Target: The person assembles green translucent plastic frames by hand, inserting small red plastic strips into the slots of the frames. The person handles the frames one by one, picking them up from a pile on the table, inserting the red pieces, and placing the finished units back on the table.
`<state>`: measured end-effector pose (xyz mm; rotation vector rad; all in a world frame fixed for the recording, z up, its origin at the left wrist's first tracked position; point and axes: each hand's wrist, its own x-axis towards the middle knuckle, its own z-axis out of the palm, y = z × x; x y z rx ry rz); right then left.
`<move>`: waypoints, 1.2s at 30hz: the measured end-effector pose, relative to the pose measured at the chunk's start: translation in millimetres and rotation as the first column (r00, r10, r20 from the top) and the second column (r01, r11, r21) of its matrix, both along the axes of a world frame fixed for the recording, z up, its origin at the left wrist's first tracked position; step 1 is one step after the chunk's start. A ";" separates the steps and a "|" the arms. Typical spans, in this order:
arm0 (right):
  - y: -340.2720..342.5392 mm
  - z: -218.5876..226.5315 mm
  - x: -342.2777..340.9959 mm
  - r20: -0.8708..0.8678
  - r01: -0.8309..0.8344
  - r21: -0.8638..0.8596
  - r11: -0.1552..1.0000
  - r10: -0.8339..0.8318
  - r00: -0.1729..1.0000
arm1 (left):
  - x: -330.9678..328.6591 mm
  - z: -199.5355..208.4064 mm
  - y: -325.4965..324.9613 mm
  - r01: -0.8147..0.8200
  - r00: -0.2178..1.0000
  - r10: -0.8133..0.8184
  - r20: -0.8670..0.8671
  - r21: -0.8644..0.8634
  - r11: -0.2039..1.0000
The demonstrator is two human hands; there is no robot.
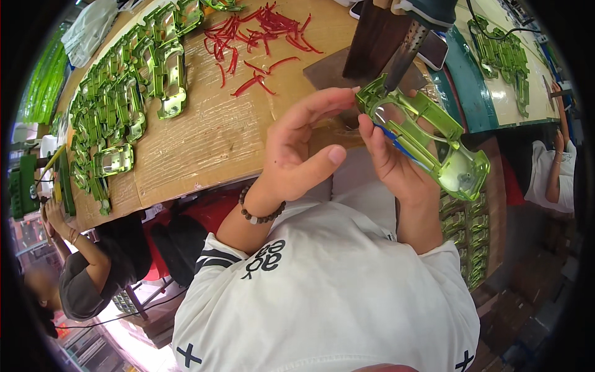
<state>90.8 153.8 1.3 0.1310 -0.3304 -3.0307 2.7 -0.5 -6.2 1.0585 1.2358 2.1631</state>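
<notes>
My right hand (401,167) grips a translucent green plastic shell (462,170), shaped like a toy car body with openings and a blue strip along its near side. The shell's far end lies under the tip of a soldering-iron-like tool (408,53) with a perforated metal barrel; whether they touch, I cannot tell. My left hand (297,146) is open beside the shell, its thumb apart and its fingers reaching to the shell's far end. Whether those fingertips touch the shell is unclear. A beaded bracelet (261,217) circles my left wrist.
Many similar green shells (124,102) cover the table's left side. Thin red strips (263,34) lie scattered at the back. A phone (434,51) rests behind the tool. More shells (474,239) fill a box by my right arm. Other people sit at left (93,266) and right (553,170).
</notes>
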 end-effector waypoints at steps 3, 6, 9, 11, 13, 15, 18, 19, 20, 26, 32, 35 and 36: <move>1.2 -0.7 -0.4 -0.037 -0.021 -0.003 1.000 0.021 0.999 | -1.1 -0.7 -0.8 0.010 1.000 -0.010 -0.030 0.015 1.000; 1.8 -2.3 -0.9 -0.064 -0.042 -0.025 0.999 0.041 0.997 | -2.1 -0.2 -0.3 0.018 0.999 -0.016 -0.045 0.034 0.999; 4.3 -4.0 -1.8 -0.105 -0.102 -0.058 0.993 0.095 0.990 | -1.6 0.0 -0.9 0.002 0.998 0.000 -0.056 0.042 0.999; 6.3 -6.8 -3.8 -0.160 -0.170 -0.094 0.981 0.154 0.975 | -1.4 -0.1 -0.8 -0.008 0.999 0.010 -0.051 0.049 0.999; 6.3 -4.6 -5.9 -0.131 -0.162 -0.107 0.981 0.148 0.980 | -0.3 -0.9 -0.2 -0.013 0.999 0.015 -0.031 0.059 0.998; 6.5 -3.4 -7.6 -0.111 -0.163 -0.112 0.980 0.150 0.982 | -1.4 -1.8 -0.3 -0.023 0.999 0.025 -0.038 0.056 0.998; 7.0 -4.3 -7.7 -0.102 -0.156 -0.107 0.982 0.145 0.984 | -1.5 -2.0 -0.6 -0.024 0.999 0.026 -0.036 0.060 0.998; 6.1 -5.9 -5.9 -0.105 -0.140 -0.102 0.985 0.129 0.986 | -1.1 -1.6 -0.5 -0.021 0.999 0.023 -0.034 0.062 0.998; 6.3 -5.9 -5.6 -0.105 -0.138 -0.099 0.985 0.128 0.986 | -0.8 -0.8 -0.4 -0.007 1.000 0.009 -0.024 0.068 0.998; 8.1 -7.2 -6.9 -0.146 -0.163 -0.084 0.983 0.150 0.978 | -0.1 0.9 -0.1 0.031 1.000 -0.031 -0.007 0.092 0.995; 11.2 -13.2 -5.5 -0.198 -0.242 -0.166 0.956 0.208 0.958 | -2.8 0.7 -3.0 0.049 0.997 -0.046 -0.060 0.048 0.998; 13.1 -15.5 -5.5 -0.206 -0.258 -0.171 0.951 0.221 0.953 | -0.5 -0.3 -4.0 0.067 0.998 -0.068 0.005 0.029 0.997; 12.6 -15.3 -5.2 -0.203 -0.249 -0.168 0.954 0.213 0.956 | -0.5 0.1 -3.8 0.068 0.998 -0.069 0.004 0.029 0.997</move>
